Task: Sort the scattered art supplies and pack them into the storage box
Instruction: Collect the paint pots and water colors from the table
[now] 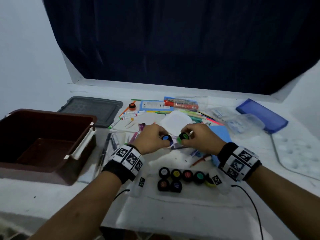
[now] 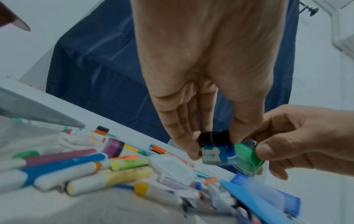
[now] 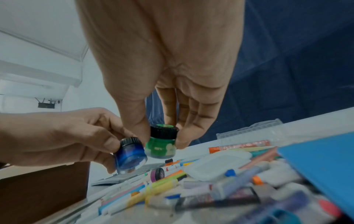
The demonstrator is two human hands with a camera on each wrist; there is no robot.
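Head view: brown storage box (image 1: 52,118) looks empty; left hand (image 1: 149,139) pinches a blue paint jar (image 1: 166,138), right hand (image 1: 202,137) pinches a green paint jar (image 1: 183,137).

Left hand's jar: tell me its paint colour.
Blue. The jar in the left hand has a black cap; it shows best in the right wrist view.

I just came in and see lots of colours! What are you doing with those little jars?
The left hand holds a blue paint jar and the right hand a green paint jar, side by side above the scattered markers. More jars sit grouped nearby. The brown storage box stands open at the left.
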